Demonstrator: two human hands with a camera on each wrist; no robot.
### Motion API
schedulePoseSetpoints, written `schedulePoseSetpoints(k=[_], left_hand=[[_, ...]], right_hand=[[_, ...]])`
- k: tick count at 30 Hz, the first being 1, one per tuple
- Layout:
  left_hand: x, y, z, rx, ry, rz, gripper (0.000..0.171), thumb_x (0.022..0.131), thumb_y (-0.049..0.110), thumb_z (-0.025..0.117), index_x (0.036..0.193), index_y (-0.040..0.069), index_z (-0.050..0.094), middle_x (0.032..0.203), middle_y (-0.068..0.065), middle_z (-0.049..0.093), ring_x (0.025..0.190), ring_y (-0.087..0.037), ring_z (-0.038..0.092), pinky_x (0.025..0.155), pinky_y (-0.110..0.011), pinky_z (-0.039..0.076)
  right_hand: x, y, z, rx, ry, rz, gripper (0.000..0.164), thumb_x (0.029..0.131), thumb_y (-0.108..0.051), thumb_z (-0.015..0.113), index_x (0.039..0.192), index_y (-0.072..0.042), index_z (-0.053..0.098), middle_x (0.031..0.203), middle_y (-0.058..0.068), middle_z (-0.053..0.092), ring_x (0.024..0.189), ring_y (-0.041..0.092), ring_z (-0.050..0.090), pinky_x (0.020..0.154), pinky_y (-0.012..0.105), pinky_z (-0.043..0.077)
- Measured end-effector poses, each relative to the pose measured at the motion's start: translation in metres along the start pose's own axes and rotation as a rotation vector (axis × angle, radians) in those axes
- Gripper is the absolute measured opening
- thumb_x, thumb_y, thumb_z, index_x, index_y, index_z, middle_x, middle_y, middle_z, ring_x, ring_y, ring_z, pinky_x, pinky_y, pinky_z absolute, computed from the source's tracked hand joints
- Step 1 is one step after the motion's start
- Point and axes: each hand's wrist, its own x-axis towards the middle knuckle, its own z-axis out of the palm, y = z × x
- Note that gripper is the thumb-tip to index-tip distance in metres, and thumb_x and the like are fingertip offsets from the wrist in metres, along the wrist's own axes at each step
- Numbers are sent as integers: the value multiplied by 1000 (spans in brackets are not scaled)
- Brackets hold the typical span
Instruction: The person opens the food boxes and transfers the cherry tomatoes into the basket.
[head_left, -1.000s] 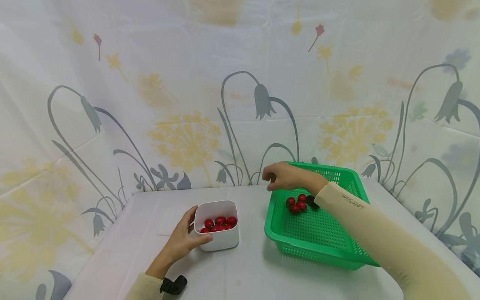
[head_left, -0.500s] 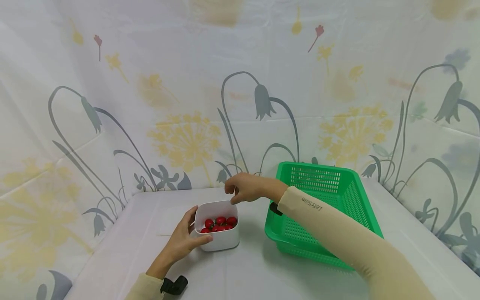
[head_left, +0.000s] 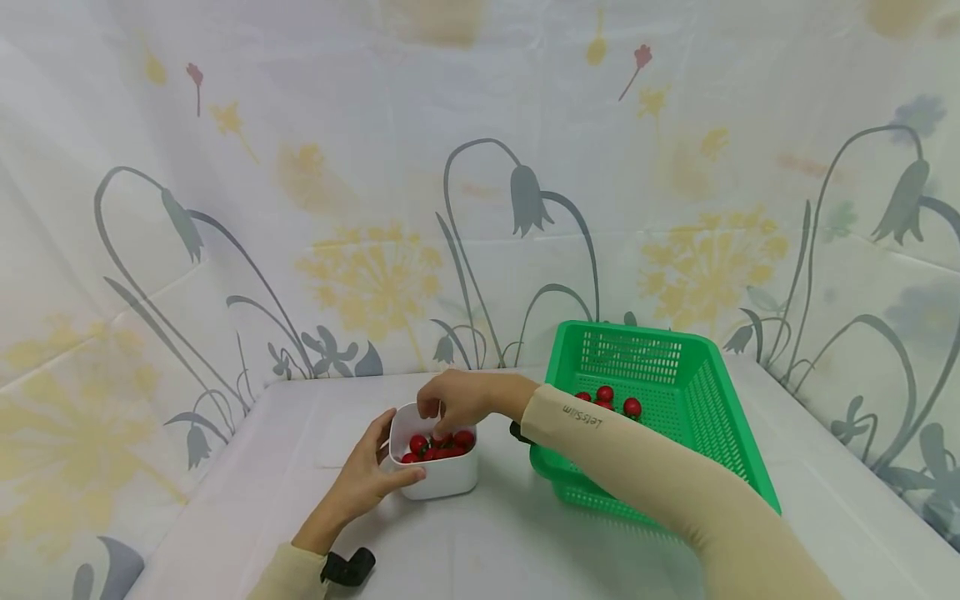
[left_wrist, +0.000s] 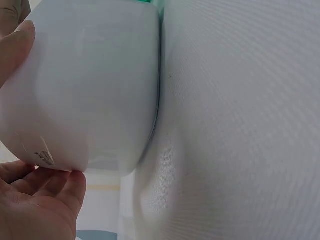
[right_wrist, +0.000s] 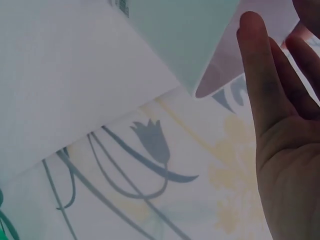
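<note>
On the table stands a white box (head_left: 441,482) holding several cherry tomatoes (head_left: 417,444). My left hand (head_left: 365,483) grips its left side, thumb at the front and fingers around the back corner. In the left wrist view, the fingertips (left_wrist: 75,187) press against the box's smooth white wall. My right hand (head_left: 463,398) reaches over the box's back right rim, fingertips pointing down to the tomatoes. The right wrist view shows its thumb (right_wrist: 255,55) apart from the other fingers beside the box (right_wrist: 190,45); no tomato shows between them. Whether the fingertips touch one is hard to see.
A green perforated basket (head_left: 720,417) stands to the right, with several cherry tomatoes (head_left: 632,407) inside, partly hidden by my right sleeve (head_left: 637,467). A flower-printed curtain (head_left: 480,208) hangs behind the white table (head_left: 495,550).
My right hand has moved left from over the green basket to the white box and dipped inside its rim. My left hand has stayed on the box.
</note>
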Motion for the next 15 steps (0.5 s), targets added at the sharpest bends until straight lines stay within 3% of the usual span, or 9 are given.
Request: schedulePoseSetpoints(k=[5, 11, 15], left_hand=[[-1, 0, -1, -28, -8, 0, 102, 73, 22, 84, 149, 3, 20, 150, -18, 32, 139, -32, 30, 111, -44, 27], [-1, -1, 0, -34, -5, 9, 101, 73, 21, 85, 149, 4, 21, 150, -16, 34, 139, -30, 31, 112, -44, 27], [0, 0, 0, -27, -2, 4, 101, 73, 22, 85, 149, 5, 21, 151, -15, 33, 139, -29, 30, 112, -44, 26]], right_hand=[[7, -2, 8, -34, -45, 10, 26, 82, -20, 75, 106, -13, 67, 100, -4, 64, 88, 7, 56, 75, 21, 51], [11, -4, 19, -52, -106, 73, 25, 83, -20, 75, 106, -15, 66, 96, -6, 63, 84, 9, 56, 66, 21, 52], [13, -3, 25, -5, -134, 119, 21, 84, -16, 75, 103, -16, 67, 90, -6, 63, 81, 11, 56, 63, 22, 53]])
